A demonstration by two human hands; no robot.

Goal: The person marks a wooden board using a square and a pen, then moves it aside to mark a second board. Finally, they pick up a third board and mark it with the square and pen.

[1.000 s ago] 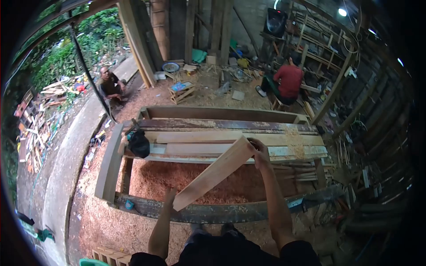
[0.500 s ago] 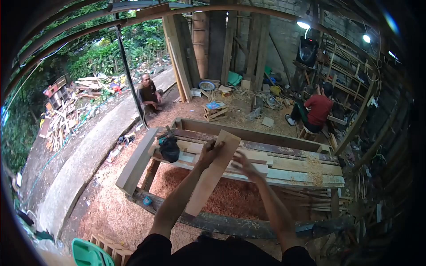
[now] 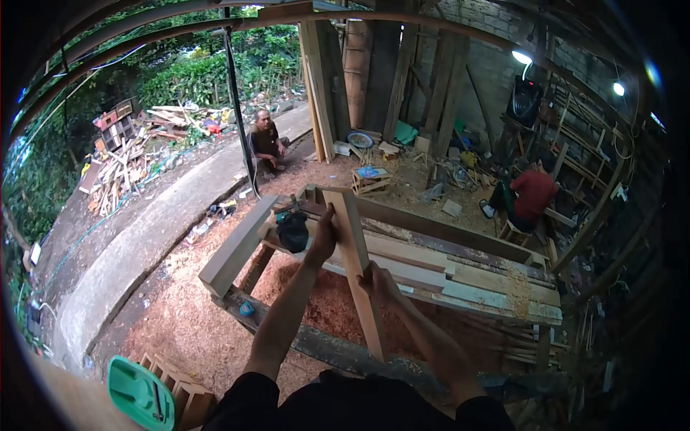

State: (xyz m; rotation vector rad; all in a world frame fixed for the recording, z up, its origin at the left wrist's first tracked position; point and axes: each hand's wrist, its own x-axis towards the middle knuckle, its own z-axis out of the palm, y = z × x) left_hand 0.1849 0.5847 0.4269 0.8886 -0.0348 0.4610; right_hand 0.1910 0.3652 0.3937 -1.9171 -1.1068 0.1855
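Observation:
A long wooden board [image 3: 352, 248] stands tilted in front of me, above the workbench. My left hand [image 3: 324, 235] grips its left edge in the upper part. Lower down, on the right edge, my right hand [image 3: 379, 281] is closed on the same board. Behind it, pale planks [image 3: 413, 253] lie along the bench. A dark cloth-like bundle [image 3: 292, 231] sits on the bench to the left of my left hand.
A thick beam [image 3: 241, 248] crosses the bench's left end. A green tray [image 3: 140, 394] is at the lower left. One person [image 3: 266, 144] squats by a post; another person in red [image 3: 532, 195] sits at the right. Wood shavings [image 3: 180, 309] cover the ground.
The board has turned more upright, showing its narrow edge, and its lower end has swung right. My right hand has closed on it. The view has shifted left.

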